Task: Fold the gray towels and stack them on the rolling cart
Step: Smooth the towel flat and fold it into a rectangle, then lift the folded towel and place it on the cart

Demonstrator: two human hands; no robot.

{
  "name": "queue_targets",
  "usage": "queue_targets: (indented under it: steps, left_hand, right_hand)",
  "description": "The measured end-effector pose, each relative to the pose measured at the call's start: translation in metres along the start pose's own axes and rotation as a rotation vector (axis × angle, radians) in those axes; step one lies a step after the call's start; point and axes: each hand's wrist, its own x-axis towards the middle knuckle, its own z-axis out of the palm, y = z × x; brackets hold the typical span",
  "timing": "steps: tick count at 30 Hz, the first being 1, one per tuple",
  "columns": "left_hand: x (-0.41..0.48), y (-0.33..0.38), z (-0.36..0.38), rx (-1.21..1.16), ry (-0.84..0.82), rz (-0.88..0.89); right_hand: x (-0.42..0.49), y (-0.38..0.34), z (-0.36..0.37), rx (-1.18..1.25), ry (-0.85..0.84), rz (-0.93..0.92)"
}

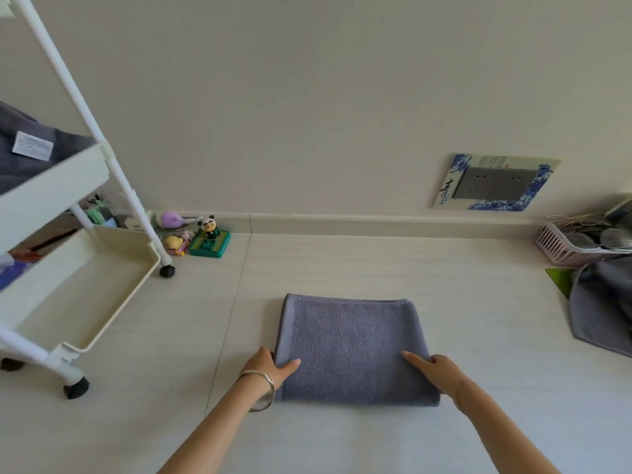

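The left hand (270,367) and right hand (443,371) each pinch a side edge of the gray towel (352,347), thumbs lying on top. It lies on the pale floor (342,261), folded into a thick, neat rectangle, with a hemmed band along its left side. Further left stands the rolling cart (85,295) — more gray cloth (20,176) fills its upper tray.
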Motion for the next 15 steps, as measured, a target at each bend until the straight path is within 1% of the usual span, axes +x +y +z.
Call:
queue_targets:
  steps: [2,4,6,9,15]
  left_hand:
    - [-0.004,-0.001,-0.002,-0.086,-0.070,-0.029]
    - [-0.009,-0.002,-0.003,-0.239,-0.157,-0.070]
    - [-0.019,-0.001,-0.006,-0.388,-0.203,-0.060]
    - [-0.039,-0.002,-0.026,-0.634,-0.173,0.017]
    - [-0.075,-0.003,-0.099,-1.064,-0.047,0.147]
  right_hand:
    - [-0.010,-0.003,-0.001,0.238,-0.104,0.034]
    - [-0.025,-0.006,-0.006,0.479,-0.180,0.052]
    - [-0.037,-0.008,-0.009,0.594,-0.204,0.039]
    - [-0.059,-0.029,-0.014,0.660,-0.234,-0.049]
    - [-0.092,-0.109,-0.018,0.615,-0.297,-0.308]
